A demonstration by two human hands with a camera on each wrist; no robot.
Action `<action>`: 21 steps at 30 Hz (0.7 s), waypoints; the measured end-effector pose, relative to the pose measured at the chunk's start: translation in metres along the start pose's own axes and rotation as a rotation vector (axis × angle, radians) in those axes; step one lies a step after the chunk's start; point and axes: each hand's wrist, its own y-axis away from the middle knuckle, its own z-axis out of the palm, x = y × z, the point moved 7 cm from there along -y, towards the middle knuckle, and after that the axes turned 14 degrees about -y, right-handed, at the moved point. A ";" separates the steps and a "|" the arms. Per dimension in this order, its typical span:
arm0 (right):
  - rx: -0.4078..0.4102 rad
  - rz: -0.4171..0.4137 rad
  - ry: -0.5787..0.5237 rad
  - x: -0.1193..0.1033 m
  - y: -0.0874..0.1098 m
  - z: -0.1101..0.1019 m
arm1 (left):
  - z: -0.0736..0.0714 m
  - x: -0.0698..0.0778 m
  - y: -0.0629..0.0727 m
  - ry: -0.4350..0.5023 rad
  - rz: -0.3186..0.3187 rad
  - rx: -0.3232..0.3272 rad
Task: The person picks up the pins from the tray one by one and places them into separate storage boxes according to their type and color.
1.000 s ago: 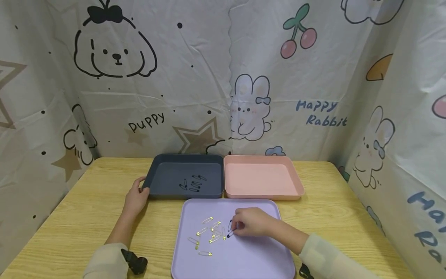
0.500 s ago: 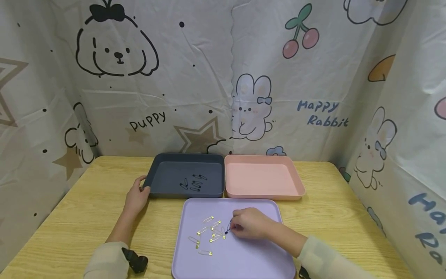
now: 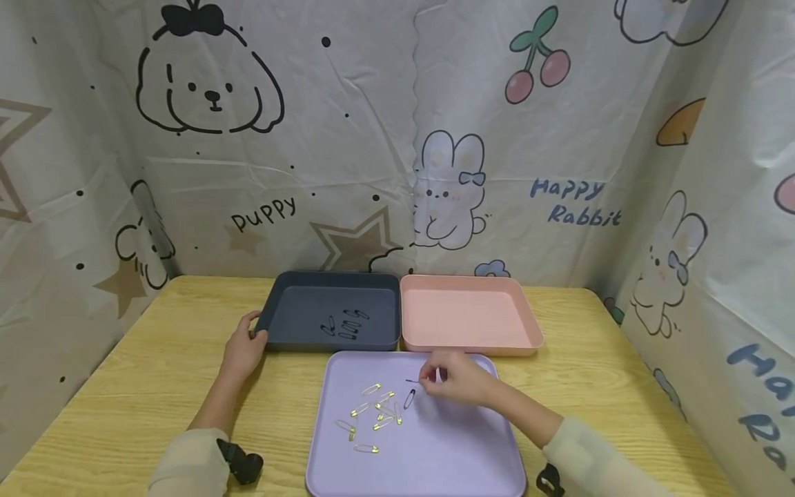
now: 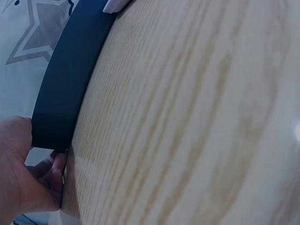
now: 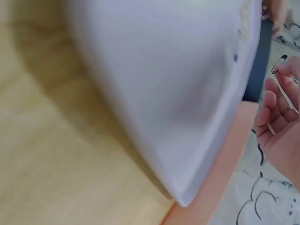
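Observation:
My right hand (image 3: 458,378) pinches a black safety pin (image 3: 413,381) between thumb and forefinger, above the lilac tray (image 3: 441,455). The right wrist view shows that safety pin (image 5: 280,64) sticking out from the fingertips, the other fingers loosely bent. Below it on the tray lies one more black safety pin (image 3: 409,399), and several gold safety pins (image 3: 366,449) are scattered to its left. My left hand (image 3: 245,351) grips the left side of the dark grey tray (image 3: 310,297), which holds several black safety pins (image 3: 349,330). In the left wrist view, its thumb and fingers are at the tray's corner.
A pink tray (image 3: 466,310) with nothing in it stands right of the dark tray, side by side. Both sit behind the lilac tray on a wooden table (image 3: 112,414). A printed cloth curtain (image 3: 348,159) encloses the back and sides.
My right hand has picked a black safety pin up from the lilac tray and moved it slightly up and back. The other black safety pin is now uncovered. My left hand stays put.

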 end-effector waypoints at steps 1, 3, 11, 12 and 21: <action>0.022 0.008 -0.015 0.000 -0.003 -0.005 | 0.000 0.000 0.000 -0.001 -0.001 -0.001; 0.066 0.023 -0.037 -0.001 -0.009 -0.014 | -0.001 0.000 0.000 -0.003 -0.003 -0.002; 0.195 0.049 -0.032 -0.003 -0.049 -0.039 | -0.002 0.000 -0.001 -0.011 -0.002 0.008; 0.204 0.051 -0.037 -0.003 -0.055 -0.041 | -0.002 0.000 -0.001 -0.014 -0.003 0.011; 0.223 0.052 -0.096 -0.001 -0.100 -0.045 | 0.002 -0.003 -0.001 -0.005 -0.010 0.000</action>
